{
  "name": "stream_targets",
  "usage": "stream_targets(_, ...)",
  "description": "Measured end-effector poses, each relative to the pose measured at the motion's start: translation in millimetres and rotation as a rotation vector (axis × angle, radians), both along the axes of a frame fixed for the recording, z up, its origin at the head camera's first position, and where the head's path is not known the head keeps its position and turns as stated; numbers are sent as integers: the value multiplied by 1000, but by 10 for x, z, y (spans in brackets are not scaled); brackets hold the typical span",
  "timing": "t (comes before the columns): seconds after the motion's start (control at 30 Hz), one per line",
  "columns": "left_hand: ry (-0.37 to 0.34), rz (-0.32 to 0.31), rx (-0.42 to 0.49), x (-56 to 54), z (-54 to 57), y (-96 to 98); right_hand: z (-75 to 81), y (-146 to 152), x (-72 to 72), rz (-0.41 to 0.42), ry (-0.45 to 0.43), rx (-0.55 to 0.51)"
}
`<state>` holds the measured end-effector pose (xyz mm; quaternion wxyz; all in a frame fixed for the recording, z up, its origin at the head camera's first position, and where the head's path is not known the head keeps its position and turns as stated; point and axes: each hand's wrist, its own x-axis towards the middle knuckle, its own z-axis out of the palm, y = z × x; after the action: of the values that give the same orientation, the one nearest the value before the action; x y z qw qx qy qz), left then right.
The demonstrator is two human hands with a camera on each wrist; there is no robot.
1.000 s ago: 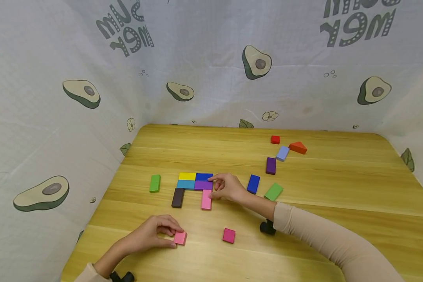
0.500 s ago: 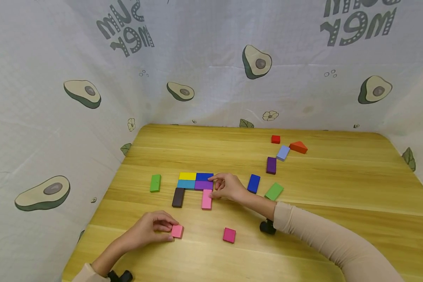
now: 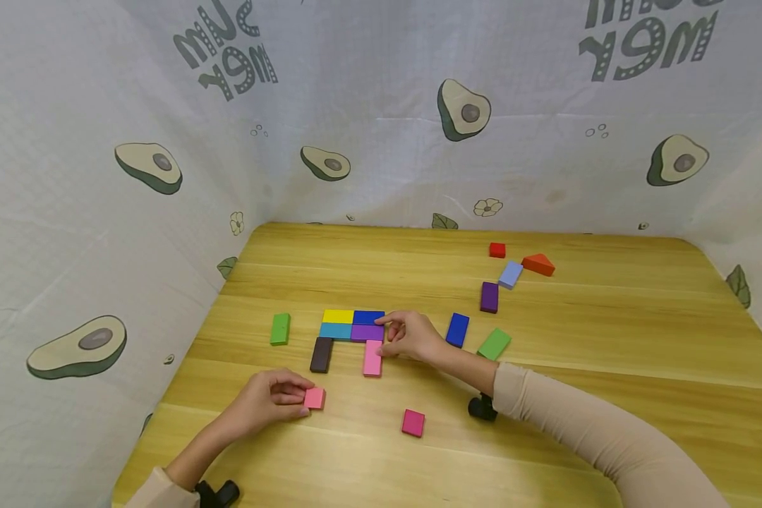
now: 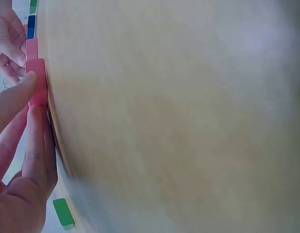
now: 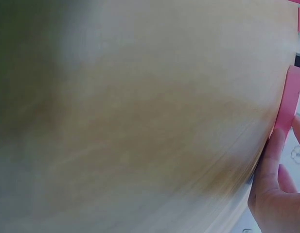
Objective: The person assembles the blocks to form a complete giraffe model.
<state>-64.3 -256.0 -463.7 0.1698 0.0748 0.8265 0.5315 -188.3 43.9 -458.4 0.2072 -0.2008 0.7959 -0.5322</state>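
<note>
Left hand [image 3: 268, 404] pinches pink square block [image 3: 315, 398]; loosely bent right hand [image 3: 414, 339] touches pink oblong block [image 3: 372, 360]; cloth [image 3: 381, 194] reads "mer" backwards.

Grey lettering [image 3: 236, 72] printed on white cloth [image 3: 381, 85], shown twice in head view, running backwards. At upper left, "sum" set over "mer", read from right to left; upper line slightly clipped by top edge. At upper right, same word [image 3: 641, 48] repeated: "mer" shown whole, line above largely cut off. Strokes of some letters filled with pale dots.
</note>
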Motion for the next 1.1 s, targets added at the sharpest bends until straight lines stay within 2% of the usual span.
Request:
stream_targets(0.33,12,44,26,-28,48,-13,6,6,1,0,-2,-5)
stream_targets(0.57,29,69,5,-51,22,-10,6,7,1,3,7,2)
stream_targets(1.1,48,114,24,-64,15,13,6,3,0,0,7,3)
